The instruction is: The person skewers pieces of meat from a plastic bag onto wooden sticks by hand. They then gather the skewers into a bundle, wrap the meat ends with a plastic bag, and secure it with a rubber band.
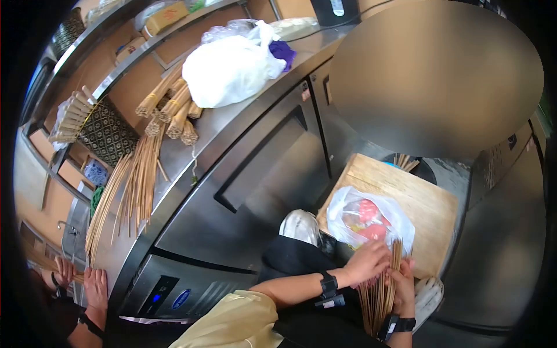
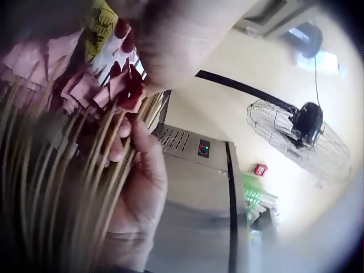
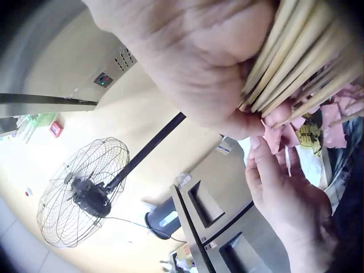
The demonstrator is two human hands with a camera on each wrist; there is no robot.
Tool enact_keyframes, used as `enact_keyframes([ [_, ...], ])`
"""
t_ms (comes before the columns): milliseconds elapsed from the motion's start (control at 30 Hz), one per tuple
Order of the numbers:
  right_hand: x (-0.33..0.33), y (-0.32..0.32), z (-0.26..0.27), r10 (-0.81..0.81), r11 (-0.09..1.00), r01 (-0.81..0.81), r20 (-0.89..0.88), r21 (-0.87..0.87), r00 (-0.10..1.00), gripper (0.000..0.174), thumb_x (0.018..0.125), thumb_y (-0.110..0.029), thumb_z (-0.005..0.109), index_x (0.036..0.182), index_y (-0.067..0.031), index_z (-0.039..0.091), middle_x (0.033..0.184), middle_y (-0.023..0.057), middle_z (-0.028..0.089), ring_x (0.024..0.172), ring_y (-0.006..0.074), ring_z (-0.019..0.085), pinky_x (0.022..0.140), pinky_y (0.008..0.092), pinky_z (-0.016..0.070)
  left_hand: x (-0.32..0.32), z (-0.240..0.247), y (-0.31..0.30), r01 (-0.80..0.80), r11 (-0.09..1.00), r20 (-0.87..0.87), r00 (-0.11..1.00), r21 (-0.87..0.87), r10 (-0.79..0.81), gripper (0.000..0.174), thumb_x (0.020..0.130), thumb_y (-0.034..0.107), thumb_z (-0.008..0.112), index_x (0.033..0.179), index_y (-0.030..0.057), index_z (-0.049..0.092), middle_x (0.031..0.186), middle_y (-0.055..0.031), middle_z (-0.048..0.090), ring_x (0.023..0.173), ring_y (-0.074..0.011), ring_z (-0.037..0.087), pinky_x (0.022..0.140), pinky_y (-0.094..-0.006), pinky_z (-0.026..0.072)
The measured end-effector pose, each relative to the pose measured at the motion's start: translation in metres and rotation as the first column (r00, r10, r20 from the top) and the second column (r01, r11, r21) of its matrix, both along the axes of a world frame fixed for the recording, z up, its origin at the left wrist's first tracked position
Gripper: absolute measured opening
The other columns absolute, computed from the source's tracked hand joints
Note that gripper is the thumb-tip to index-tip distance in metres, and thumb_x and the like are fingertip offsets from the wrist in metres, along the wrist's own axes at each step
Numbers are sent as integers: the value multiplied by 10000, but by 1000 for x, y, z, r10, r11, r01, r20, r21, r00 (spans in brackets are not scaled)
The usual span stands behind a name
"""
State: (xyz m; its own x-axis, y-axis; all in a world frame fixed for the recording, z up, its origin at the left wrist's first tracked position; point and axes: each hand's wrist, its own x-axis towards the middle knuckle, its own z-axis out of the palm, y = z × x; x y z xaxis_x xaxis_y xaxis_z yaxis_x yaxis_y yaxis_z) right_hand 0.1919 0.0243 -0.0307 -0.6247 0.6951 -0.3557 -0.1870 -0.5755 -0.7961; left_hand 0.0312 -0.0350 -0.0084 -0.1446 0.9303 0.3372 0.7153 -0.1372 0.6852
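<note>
My right hand (image 1: 404,284) grips a thick bundle of bamboo skewers (image 1: 378,301), held upright over the lap. Flat pink pieces (image 2: 85,91) sit at the skewers' ends in the left wrist view; what they are made of is unclear. My left hand (image 1: 368,258) is at the top of the bundle, its thumb and fingers pinching a pink piece (image 3: 273,138) beside the right fingertips. Just beyond both hands, an open white plastic bag (image 1: 342,214) with pink and red contents lies on a wooden board (image 1: 432,217).
Behind the board stands a black bucket (image 1: 426,171) holding more sticks. Along the steel counter (image 1: 226,122) at left lie loose skewers (image 1: 139,185), tied bundles (image 1: 174,110) and a full white bag (image 1: 226,66). Another person's hands (image 1: 96,287) rest at the counter's near end.
</note>
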Motion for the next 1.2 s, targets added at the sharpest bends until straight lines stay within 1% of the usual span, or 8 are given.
enact_keyframes([
  [233, 1, 1, 0, -20, 999, 20, 6, -48, 1000, 229, 800, 51, 564, 1017, -16, 537, 778, 50, 594, 562, 111, 541, 495, 212, 445, -2, -11, -10, 129, 991, -115, 986, 41, -124, 131, 757, 119, 633, 877, 73, 608, 986, -52, 581, 1009, -263, 530, 858, -385, 418],
  [367, 0, 4, 0, -12, 998, 11, -13, -55, 1000, 246, 789, 48, 563, 1028, -6, 543, 774, 64, 587, 557, 124, 543, 494, 218, 451, -1, -13, -12, 218, 972, -299, 925, -84, -233, 207, 814, 179, 588, 978, 58, 625, 1098, -53, 592, 1145, -257, 486, 966, -396, 374],
  [567, 7, 8, 3, 24, 992, -40, -131, -122, 991, 271, 793, 8, 568, 1062, 2, 542, 756, 73, 585, 573, 140, 557, 497, 233, 460, 5, -35, -25, 291, 932, -209, 919, -217, -335, 492, 860, 279, 564, 1276, 38, 458, 1395, -130, 394, 1348, -305, 290, 1119, -449, 197],
  [667, 8, 7, 4, 14, 975, -47, -153, -216, 988, 266, 795, -6, 571, 1061, -1, 549, 773, 75, 600, 595, 142, 578, 502, 236, 465, 0, -32, -27, 348, 895, -192, 893, -278, -407, 590, 872, 299, 557, 1355, 30, 353, 1436, -146, 325, 1371, -314, 239, 1124, -462, 180],
  [900, 7, 7, -2, 94, 986, -98, -38, -131, 995, 265, 772, -13, 626, 1033, -7, 578, 781, 79, 640, 653, 132, 608, 548, 230, 482, -9, -42, -28, 366, 871, -208, 871, -329, -445, 616, 915, 417, 492, 1370, 27, 352, 1444, -161, 324, 1365, -325, 251, 1110, -462, 207],
  [1033, 5, 5, 3, 126, 984, -135, -85, -114, 988, 217, 804, -32, 604, 1018, 1, 584, 780, 74, 636, 646, 121, 592, 567, 229, 479, -12, -45, -19, 378, 890, 84, 926, -255, -369, 571, 902, 382, 528, 1323, 12, 420, 1339, -187, 459, 1319, -377, 316, 1083, -426, 267],
  [1067, 5, 4, 5, 127, 983, -137, -90, -120, 988, 209, 812, -39, 599, 1016, 3, 583, 779, 72, 633, 642, 119, 588, 569, 229, 478, -13, -42, -18, 356, 908, 149, 932, -221, -329, 525, 895, 333, 561, 1297, 13, 450, 1259, -190, 521, 1239, -344, 433, 1023, -389, 349],
  [1200, 7, 6, -16, 153, 982, -161, -82, -101, 985, 221, 840, -61, 578, 1047, 14, 581, 791, 50, 611, 642, 111, 575, 575, 219, 468, -16, -23, -13, 377, 873, 553, 818, -310, -157, 445, 898, 237, 587, 1269, 18, 479, 1122, -128, 604, 1031, -201, 573, 884, -306, 447],
])
